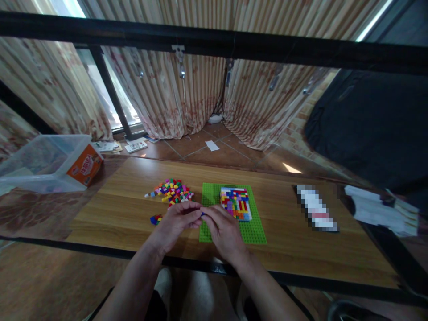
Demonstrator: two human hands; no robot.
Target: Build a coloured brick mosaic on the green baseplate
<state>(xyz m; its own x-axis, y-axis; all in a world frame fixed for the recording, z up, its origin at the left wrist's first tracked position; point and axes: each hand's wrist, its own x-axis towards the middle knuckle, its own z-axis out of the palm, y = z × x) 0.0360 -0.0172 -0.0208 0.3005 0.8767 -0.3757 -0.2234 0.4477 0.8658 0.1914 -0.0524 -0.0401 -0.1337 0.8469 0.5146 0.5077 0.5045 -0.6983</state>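
Observation:
My left hand (177, 220) and my right hand (223, 229) meet fingertip to fingertip over the wooden table (294, 249), pinching a small blue brick (202, 214) between them at the left edge of a green baseplate (254, 229). A block of many-coloured bricks (236, 203) is built on the baseplate's far half. A heap of loose coloured bricks (173, 191) lies just beyond my left hand. A small blue and red brick cluster (155, 219) sits to the left of my left wrist.
A clear plastic bin (40, 162) with an orange box (85, 165) stands at the far left. A flat dark object (316, 208) and white papers (377, 207) lie at the right. A black bar crosses overhead; curtains hang behind.

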